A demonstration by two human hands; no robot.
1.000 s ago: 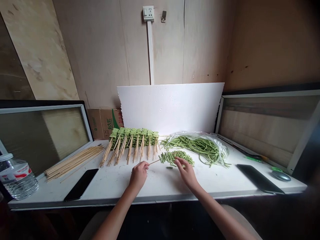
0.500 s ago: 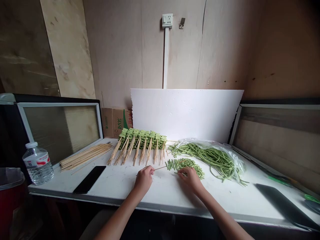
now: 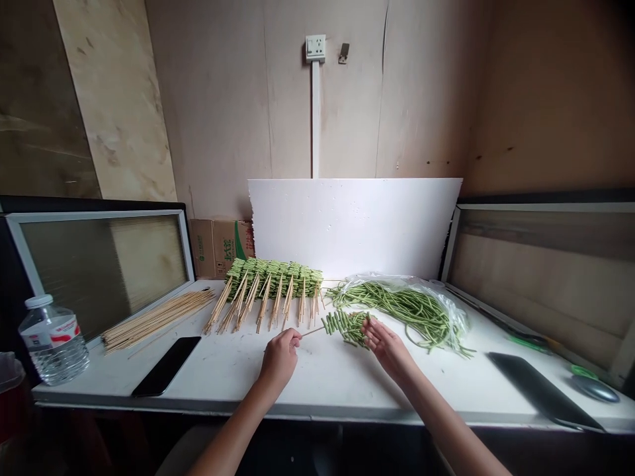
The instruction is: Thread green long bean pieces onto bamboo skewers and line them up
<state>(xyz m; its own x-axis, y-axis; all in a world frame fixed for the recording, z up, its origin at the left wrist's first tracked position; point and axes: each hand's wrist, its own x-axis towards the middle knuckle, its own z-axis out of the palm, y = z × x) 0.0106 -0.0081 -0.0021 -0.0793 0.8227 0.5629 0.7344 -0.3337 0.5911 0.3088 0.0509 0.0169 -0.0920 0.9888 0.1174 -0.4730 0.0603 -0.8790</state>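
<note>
My left hand (image 3: 280,354) is closed in a pinch on the bare end of a thin wooden skewer (image 3: 312,330). Short cut green bean pieces (image 3: 336,322) are threaded crosswise along the skewer, pointing away to the right. At the skewer's far end is my right hand (image 3: 389,345), palm turned inward. Its fingertips close around a bean piece there, partly hidden by the fingers. A small pile of cut beans (image 3: 354,337) lies on the white table just beneath and behind the skewer, partly covered by my right hand.
Finished bean skewers (image 3: 272,277) are stacked at the back, handles forward. Bare skewers (image 3: 159,319) lie left, near a phone (image 3: 167,365) and water bottle (image 3: 53,340). Long beans (image 3: 397,301) spill from a plastic bag (image 3: 456,317) at right. A dark flat object (image 3: 540,390) and mouse (image 3: 595,388) lie farther right.
My right hand has lifted from the cut-bean pile to the skewer's far end and turned its palm inward. My left hand keeps its hold. The view has shifted slightly right.
</note>
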